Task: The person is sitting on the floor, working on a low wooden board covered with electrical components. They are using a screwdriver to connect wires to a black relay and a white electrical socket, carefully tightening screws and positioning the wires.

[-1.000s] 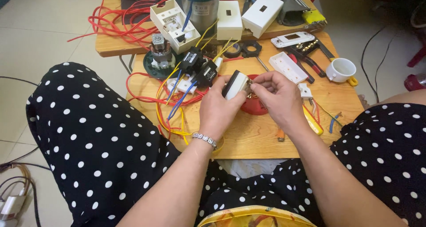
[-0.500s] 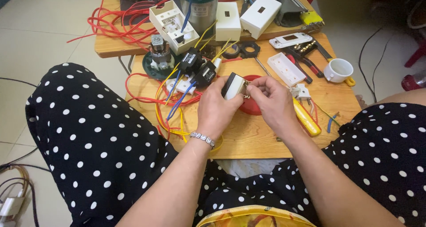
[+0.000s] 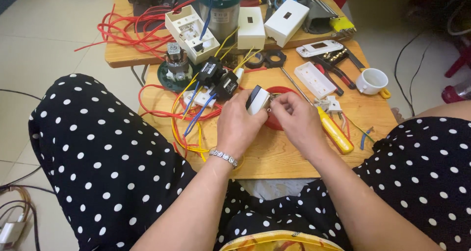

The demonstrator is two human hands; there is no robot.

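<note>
Pale floor tiles surround our low wooden table, which is crowded with electrical parts. We sit over it in a polka-dot dress, both hands meeting above the middle of the tabletop. Our left hand, a bracelet on its wrist, is wrapped around a small white box with a dark face, holding it tilted. Our right hand pinches at the box's right edge with its fingertips; we cannot tell what they grip there. A red ring lies under the hands. A yellow-handled screwdriver lies just right of them, red wires coil at the left, and a white cup stands to the right.
</note>
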